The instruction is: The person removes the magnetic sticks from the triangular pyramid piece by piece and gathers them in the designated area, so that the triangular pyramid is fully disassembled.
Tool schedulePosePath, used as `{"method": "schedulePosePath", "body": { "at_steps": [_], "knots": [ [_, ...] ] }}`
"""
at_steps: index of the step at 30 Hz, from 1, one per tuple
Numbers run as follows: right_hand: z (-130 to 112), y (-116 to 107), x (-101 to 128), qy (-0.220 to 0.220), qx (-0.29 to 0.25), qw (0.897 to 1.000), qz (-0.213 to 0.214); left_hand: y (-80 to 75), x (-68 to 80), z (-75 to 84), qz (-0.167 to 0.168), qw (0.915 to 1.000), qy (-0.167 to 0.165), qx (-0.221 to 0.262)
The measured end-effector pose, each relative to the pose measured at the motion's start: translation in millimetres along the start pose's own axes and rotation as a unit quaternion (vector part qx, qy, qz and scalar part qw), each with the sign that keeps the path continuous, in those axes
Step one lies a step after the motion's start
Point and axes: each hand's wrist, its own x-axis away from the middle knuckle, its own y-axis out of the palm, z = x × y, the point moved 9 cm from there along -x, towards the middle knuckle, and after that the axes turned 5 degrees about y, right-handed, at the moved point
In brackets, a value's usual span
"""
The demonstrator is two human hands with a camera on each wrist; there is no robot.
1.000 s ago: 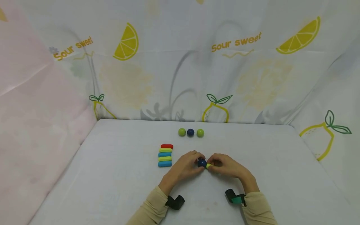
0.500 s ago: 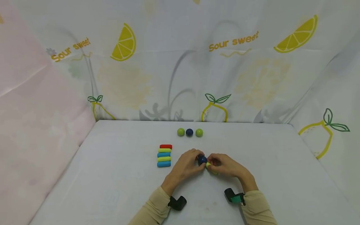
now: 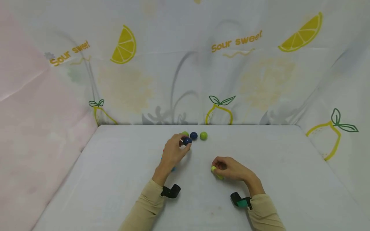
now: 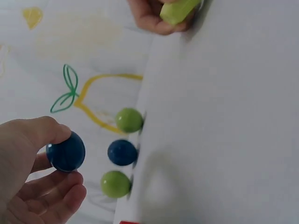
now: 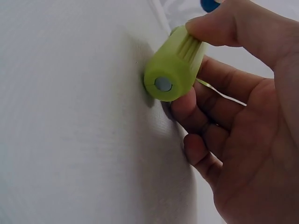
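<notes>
Between the thumb and fingers of my left hand is a dark blue ball, held above the table near a row of balls. My right hand pinches a yellow-green ridged rod with a round metallic spot in its end. The rod lies low, at or just over the white table; contact is unclear. In the row are a green ball, a second dark blue ball and another green ball. My left hand partly covers the nearer green one in the head view.
Coloured rods lie mostly hidden under my left hand and forearm; a blue rod end peeks out. White cloth covers the table. A lemon-printed curtain hangs along the back edge.
My left hand has carried the dark blue ball away from the rod, leftward and back toward the row. The right hand has stayed nearly in place, still pinching the rod.
</notes>
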Motion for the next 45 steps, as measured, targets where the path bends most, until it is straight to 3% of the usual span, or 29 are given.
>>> {"method": "schedulePosePath", "body": {
  "at_steps": [6,11,15,22,27,33,39,42,45],
  "knots": [
    [1,1,0,0.000,-0.014,1.000,-0.009,-10.7,-11.7,-40.3,-0.046,0.9975,-0.053,-0.006],
    [1,2,-2,0.002,-0.005,1.000,-0.004,-5.8,-18.7,-66.4,-0.074,0.9940,-0.079,-0.017],
    [3,4,-3,0.008,-0.006,1.000,-0.001,-0.7,-22.1,-76.4,-0.087,0.9924,-0.085,-0.017],
    [-5,0,0,0.017,-0.042,0.999,0.014,7.9,-28.8,-89.3,-0.116,0.9852,-0.109,-0.064],
    [5,1,-4,0.004,-0.061,0.998,0.014,10.0,-29.3,-93.5,-0.122,0.9843,-0.113,-0.061],
    [5,-1,-2,-0.018,-0.075,0.997,0.014,11.3,-28.7,-91.5,-0.127,0.9855,-0.094,-0.062],
    [8,-3,0,-0.015,-0.076,0.997,0.017,12.9,-25.7,-89.8,-0.135,0.9838,-0.099,-0.065],
    [9,-4,1,-0.014,-0.078,0.997,0.019,8.4,-24.6,-85.1,-0.113,0.9866,-0.094,-0.071],
    [9,-6,1,-0.017,-0.077,0.997,0.022,0.8,-23.8,-72.3,-0.066,0.9925,-0.065,-0.080]
  ]
}}
